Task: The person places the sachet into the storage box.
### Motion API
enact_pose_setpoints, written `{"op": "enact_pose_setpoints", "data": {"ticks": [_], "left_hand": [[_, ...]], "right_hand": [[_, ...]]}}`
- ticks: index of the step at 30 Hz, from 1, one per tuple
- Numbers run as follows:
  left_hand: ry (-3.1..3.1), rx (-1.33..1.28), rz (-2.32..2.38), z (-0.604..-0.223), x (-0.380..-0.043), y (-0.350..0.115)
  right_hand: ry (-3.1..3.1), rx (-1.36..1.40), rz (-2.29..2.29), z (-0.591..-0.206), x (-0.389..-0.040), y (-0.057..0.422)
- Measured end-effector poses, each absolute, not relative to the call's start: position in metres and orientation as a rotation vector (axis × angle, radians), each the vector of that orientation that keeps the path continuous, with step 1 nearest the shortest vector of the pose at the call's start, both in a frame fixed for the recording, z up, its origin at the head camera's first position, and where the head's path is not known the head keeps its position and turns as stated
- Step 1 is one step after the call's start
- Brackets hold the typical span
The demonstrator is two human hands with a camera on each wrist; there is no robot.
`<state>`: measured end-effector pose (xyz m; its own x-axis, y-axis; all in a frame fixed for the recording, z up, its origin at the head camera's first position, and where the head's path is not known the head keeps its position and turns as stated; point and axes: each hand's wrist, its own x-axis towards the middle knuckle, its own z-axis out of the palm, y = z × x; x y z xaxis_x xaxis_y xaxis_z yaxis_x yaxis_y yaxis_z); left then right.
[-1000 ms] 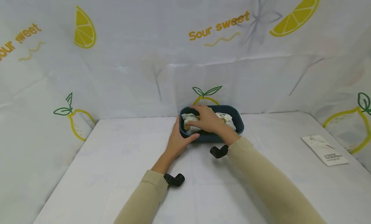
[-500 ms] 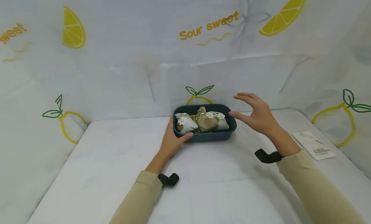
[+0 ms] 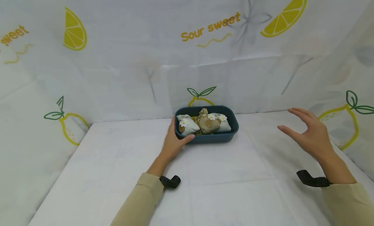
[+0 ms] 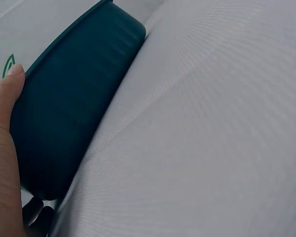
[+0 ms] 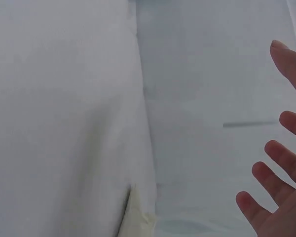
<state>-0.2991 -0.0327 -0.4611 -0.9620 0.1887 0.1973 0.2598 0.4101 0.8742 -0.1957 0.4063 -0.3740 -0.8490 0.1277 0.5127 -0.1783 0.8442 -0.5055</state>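
Observation:
A dark blue oval-cornered bin [image 3: 210, 138] stands at the back of the table. Inside it lie a pale sachet [image 3: 191, 127] with a daisy at the left, a brown drawstring sachet [image 3: 208, 124] in the middle and another pale daisy sachet [image 3: 224, 125] at the right. My left hand [image 3: 173, 142] grips the bin's left end, thumb along the front wall [image 4: 74, 98] and fingers round the side. Off to the right, my right hand [image 3: 314, 138] hovers over the table with thumb and fingers spread, holding nothing. Below it in the right wrist view shows the corner of a cream packet [image 5: 137, 217].
A white cloth [image 3: 222, 187] covers the table. Behind and beside it hangs a white sheet [image 3: 131, 73] printed with lemons, meeting the table's back edge just behind the bin.
My right hand has left the bin and moved far right, now covering the flat white packet in the head view. The sachets came into sight. My left hand stays on the bin.

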Motion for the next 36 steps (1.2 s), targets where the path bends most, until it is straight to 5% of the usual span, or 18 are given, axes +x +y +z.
{"op": "enact_pose_setpoints", "data": {"ticks": [18,36], "left_hand": [[-2.592,-0.413,-1.602,-0.461,-0.300,-0.034],[-2.588,-0.416,-1.603,-0.460,-0.299,-0.033]], "right_hand": [[-2.684,-0.379,0.757,-0.426,-0.189,0.485],[-2.708,-0.243,0.661,-0.453,-0.187,0.491]]}}
